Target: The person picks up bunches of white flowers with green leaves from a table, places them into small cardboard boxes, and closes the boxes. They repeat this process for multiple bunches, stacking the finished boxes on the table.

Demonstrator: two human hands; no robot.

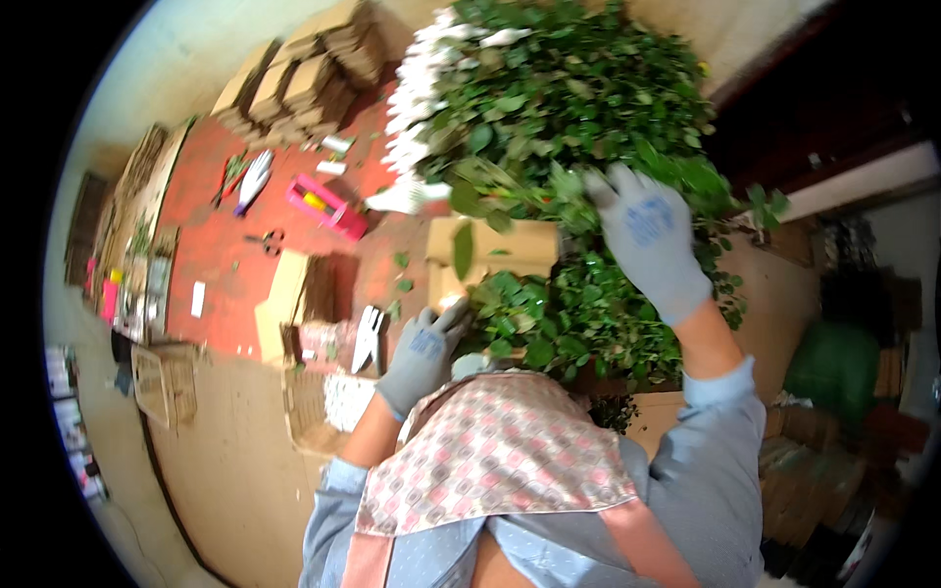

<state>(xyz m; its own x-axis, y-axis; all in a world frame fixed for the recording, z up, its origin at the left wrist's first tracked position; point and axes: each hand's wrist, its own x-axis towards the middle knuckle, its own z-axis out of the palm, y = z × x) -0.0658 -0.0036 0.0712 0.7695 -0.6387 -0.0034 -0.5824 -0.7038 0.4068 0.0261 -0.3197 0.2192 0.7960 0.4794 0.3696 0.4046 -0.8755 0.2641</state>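
Note:
My right hand (650, 231), in a grey knit glove with blue print, is over blurred leafy stems (570, 195) at the right of a large leafy pile. Leaves hide its fingertips, so its grip is unclear. My left hand (423, 356), gloved alike, is lower left, its fingertips beside a cluster of green leaves (518, 309) and a cardboard piece (492, 246). Whether it holds a stem cannot be seen. White-wrapped flower heads (415, 103) line the left side of the big pile of leafy stems (573, 95). One white-wrapped head (401, 200) lies lower, pointing left.
The red tabletop (220, 283) bears stacks of folded cardboard (301, 81), a pink holder (327, 206), scissors (268, 241), a white-and-purple glove (253, 180) and a cardboard stack (298, 294). A stapler-like tool (367, 338) lies left of my left hand, above a basket (309, 408).

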